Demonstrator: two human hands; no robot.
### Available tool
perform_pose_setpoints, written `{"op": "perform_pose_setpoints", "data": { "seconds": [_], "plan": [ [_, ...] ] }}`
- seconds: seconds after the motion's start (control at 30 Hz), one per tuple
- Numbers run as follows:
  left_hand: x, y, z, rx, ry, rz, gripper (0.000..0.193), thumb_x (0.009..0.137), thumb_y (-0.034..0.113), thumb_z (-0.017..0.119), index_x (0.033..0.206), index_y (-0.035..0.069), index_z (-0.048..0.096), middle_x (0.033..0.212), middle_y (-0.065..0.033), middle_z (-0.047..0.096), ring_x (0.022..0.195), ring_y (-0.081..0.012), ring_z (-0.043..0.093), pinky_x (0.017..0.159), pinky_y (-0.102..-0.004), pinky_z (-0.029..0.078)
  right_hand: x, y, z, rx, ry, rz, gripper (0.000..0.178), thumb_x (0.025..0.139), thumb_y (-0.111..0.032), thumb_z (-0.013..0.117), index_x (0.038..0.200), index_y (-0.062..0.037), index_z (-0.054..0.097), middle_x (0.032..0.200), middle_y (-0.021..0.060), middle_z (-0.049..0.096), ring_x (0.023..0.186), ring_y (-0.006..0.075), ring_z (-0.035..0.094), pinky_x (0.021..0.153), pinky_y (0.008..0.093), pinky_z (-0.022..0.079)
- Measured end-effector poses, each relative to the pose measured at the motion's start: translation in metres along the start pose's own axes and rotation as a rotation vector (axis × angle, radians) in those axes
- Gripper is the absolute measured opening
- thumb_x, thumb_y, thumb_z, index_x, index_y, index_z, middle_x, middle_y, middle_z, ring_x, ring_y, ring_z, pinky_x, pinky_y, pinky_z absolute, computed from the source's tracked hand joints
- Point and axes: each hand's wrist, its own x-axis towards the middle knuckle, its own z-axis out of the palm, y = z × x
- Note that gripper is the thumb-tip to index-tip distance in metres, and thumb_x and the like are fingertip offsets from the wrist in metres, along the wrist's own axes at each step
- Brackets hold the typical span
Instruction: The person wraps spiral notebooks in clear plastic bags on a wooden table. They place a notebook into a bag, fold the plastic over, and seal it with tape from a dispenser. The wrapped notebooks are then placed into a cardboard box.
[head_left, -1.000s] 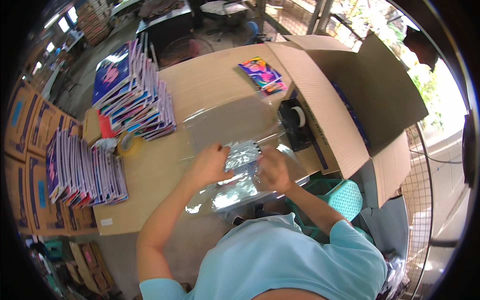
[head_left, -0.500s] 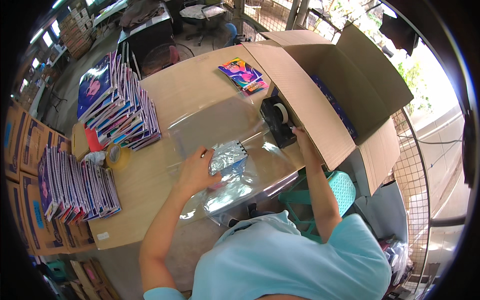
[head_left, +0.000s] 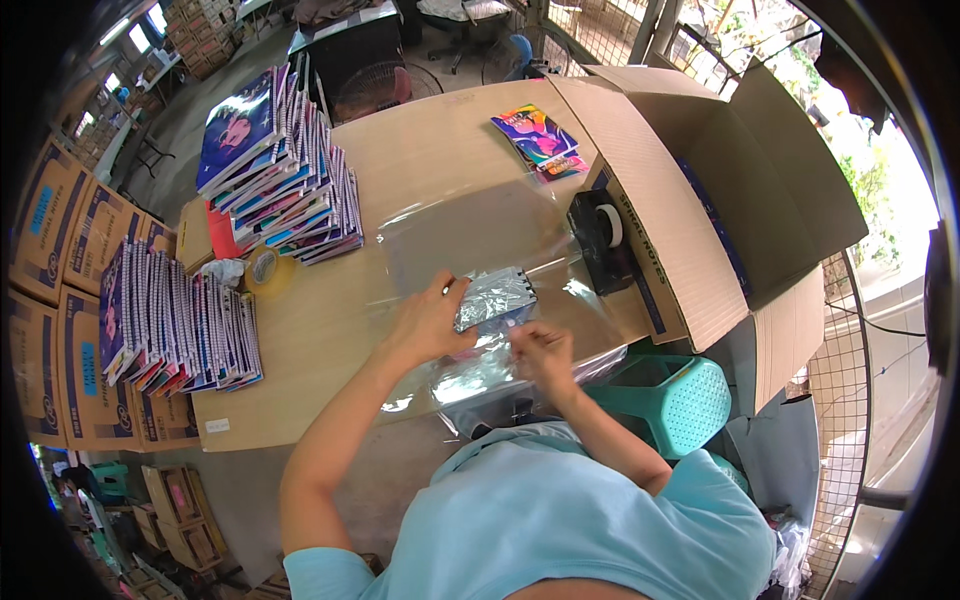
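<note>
A bundle wrapped in shiny clear plastic (head_left: 497, 296) lies on the wooden table (head_left: 330, 370) close to its near edge. My left hand (head_left: 428, 325) presses on the bundle's left side and holds it down. My right hand (head_left: 541, 352) is just below the bundle's right corner, fingers pinched together on what looks like a small strip of clear tape. A loose clear plastic sheet (head_left: 470, 225) spreads under and beyond the bundle. A black tape dispenser (head_left: 601, 236) stands to the right of the sheet.
A large open cardboard box (head_left: 690, 200) fills the table's right end, with a few colourful notebooks (head_left: 540, 140) beside it. Notebook stacks (head_left: 280, 170) and a row of notebooks (head_left: 170, 320) sit left, near a tape roll (head_left: 262, 268). A teal stool (head_left: 670, 395) stands below right; cartons (head_left: 60, 250) far left.
My right hand went from the bundle out to the tape dispenser and has come back to the bundle's near right corner. My left hand stayed on the bundle.
</note>
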Motion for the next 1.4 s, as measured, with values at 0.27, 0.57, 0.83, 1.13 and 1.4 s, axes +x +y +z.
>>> {"op": "perform_pose_setpoints", "data": {
  "seconds": [0.27, 0.57, 0.83, 1.13, 1.4],
  "plan": [
    [-0.011, 0.005, 0.008, -0.035, 0.125, 0.031, 0.064, 0.068, 0.029, 0.078, 0.122, 0.003, 0.056, 0.114, -0.0168, 0.055, 0.096, -0.037, 0.062, 0.078, -0.0456, 0.052, 0.026, 0.051, -0.021, -0.955, 0.058, 0.071, 0.037, 0.074, -0.037, 0.083, 0.08, -0.0025, 0.071, 0.069, 0.0058, 0.066, 0.063, 0.0157, 0.063, 0.059, 0.0319, 0.05],
    [-0.118, 0.039, -0.022, 0.567, 0.479, 0.801, 0.043, 0.076, 0.02, 0.073, 0.119, 0.018, 0.066, 0.118, 0.0018, 0.056, 0.119, -0.017, 0.049, 0.1, -0.0459, 0.038, 0.0, -0.046, 0.027, 0.348, -0.122, 0.636, 0.056, 0.09, -0.04, 0.067, 0.13, -0.0025, 0.052, 0.118, 0.0164, 0.064, 0.103, 0.0229, 0.065, 0.093, 0.0355, 0.052],
    [-0.104, 0.027, 0.02, 0.226, 0.791, 0.764, 0.069, 0.08, 0.044, 0.075, 0.139, 0.023, 0.047, 0.148, -0.01, 0.029, 0.139, -0.0374, 0.026, 0.112, -0.066, 0.015, -0.043, -0.278, 0.029, -0.883, 0.252, -0.951, 0.089, 0.073, -0.035, 0.085, 0.137, 0.0069, 0.039, 0.123, 0.0191, 0.056, 0.105, 0.0217, 0.058, 0.088, 0.0334, 0.047],
    [0.017, 0.167, -0.006, -0.17, 0.487, 0.779, 0.06, 0.082, 0.046, 0.072, 0.134, 0.021, 0.055, 0.144, -0.017, 0.034, 0.133, -0.0453, 0.033, 0.106, -0.0622, 0.028, 0.009, -0.404, -0.171, -1.726, 0.762, -1.0, 0.073, 0.08, -0.05, 0.073, 0.125, 0.003, 0.051, 0.1, 0.018, 0.056, 0.092, 0.0325, 0.061, 0.078, 0.0406, 0.053],
    [0.094, 0.246, 0.048, 0.229, -0.229, 0.614, 0.075, 0.08, 0.06, 0.063, 0.145, 0.028, 0.043, 0.157, -0.0255, 0.015, 0.141, -0.0526, 0.017, 0.106, -0.07, 0.018, 0.171, -0.381, -0.317, -1.675, 0.409, -0.409, 0.077, 0.083, -0.055, 0.067, 0.126, 0.0066, 0.052, 0.117, 0.0287, 0.054, 0.104, 0.0436, 0.059, 0.09, 0.0494, 0.05]
  ]
}}
